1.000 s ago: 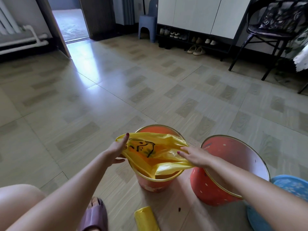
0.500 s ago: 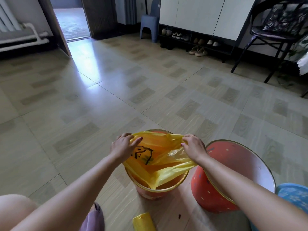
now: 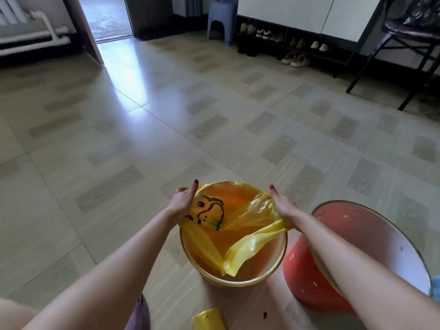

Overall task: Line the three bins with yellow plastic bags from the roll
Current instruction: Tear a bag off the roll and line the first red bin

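Observation:
An orange bin (image 3: 238, 281) with a gold rim stands on the floor in front of me. A yellow plastic bag (image 3: 240, 241) with a black cartoon print lies across its mouth, stretched over the far rim, its near edge sagging inside. My left hand (image 3: 182, 201) grips the bag's left edge at the rim. My right hand (image 3: 283, 207) grips its right edge. A second red bin (image 3: 309, 279), white inside and unlined, stands to the right. A blue bin (image 3: 435, 288) shows only as a sliver at the right edge. The yellow bag roll (image 3: 209, 320) lies at the bottom.
A purple slipper (image 3: 139, 315) and my knee are at the bottom left. Across the tiled floor are a shoe rack (image 3: 285, 41), a blue stool (image 3: 220, 16), a black chair (image 3: 404, 32) and an open doorway (image 3: 104, 17).
Both hands have moved apart and toward the far rim, spreading the bag's mouth wider over the orange bin. The camera has tilted slightly downward and closer.

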